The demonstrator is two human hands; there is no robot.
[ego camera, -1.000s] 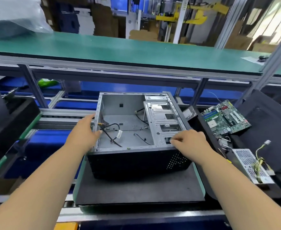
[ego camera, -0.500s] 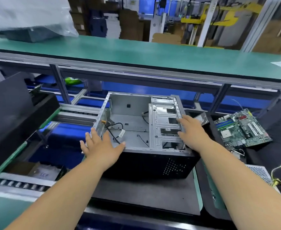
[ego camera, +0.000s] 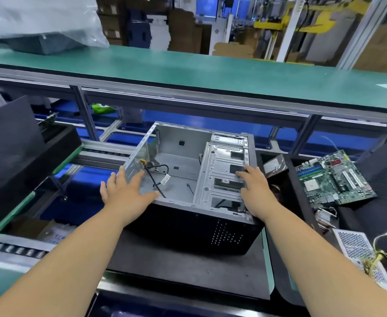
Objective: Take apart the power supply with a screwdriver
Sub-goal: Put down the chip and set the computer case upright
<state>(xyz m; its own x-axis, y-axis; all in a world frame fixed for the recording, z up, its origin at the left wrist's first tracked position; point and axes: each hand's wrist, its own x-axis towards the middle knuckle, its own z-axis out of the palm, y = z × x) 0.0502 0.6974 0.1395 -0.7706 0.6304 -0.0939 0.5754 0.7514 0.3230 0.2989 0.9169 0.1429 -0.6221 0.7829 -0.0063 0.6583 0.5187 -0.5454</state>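
The silver perforated power supply (ego camera: 357, 250) with yellow wires lies out of the case at the lower right, away from both hands. An open black computer case (ego camera: 188, 229) lies on its side on a dark mat (ego camera: 188, 273), its grey inside and loose black cables showing. My left hand (ego camera: 123, 193) hovers with spread fingers at the case's near left corner; whether it touches is unclear. My right hand (ego camera: 254, 188) rests flat on the metal drive cage (ego camera: 222, 170) at the case's right end. No screwdriver is in sight.
A green motherboard (ego camera: 332, 177) lies on black panels at the right, with a hard drive (ego camera: 276, 165) beside the case. A large black tray (ego camera: 16, 156) stands at the left. A green shelf (ego camera: 210, 69) runs across above; rollers and blue bins lie below.
My left hand has come off the case's left wall and opened with spread fingers. My right hand has slid farther along the drive cage. The view has swung left.
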